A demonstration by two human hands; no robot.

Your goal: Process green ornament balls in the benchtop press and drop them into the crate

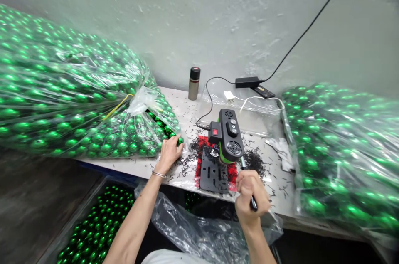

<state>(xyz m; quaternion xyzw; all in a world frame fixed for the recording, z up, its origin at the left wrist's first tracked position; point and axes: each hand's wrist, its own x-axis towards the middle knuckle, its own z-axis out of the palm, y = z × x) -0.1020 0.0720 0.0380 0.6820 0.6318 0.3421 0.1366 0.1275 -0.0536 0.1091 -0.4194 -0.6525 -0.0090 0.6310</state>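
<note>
My right hand [251,195] is wrapped round the black-handled lever [254,203] of a small bench press [231,136]. The press has a black top with vents and buttons, a green band and a slotted black base plate [215,176]. To its left, my left hand [170,152] is closed at the torn opening of a large clear bag [62,102] full of shiny green balls. A green ball [180,141] shows at its fingertips, partly covered by the fingers. Under the press lies a red mat [232,172].
Black shreds [254,162] litter the white table around the press. A second bag of green balls [346,151] stands at right, near a white glove [282,152]. Behind are a bottle [193,84] and a power adapter [247,82]. Below left, a bin [96,224] holds green balls.
</note>
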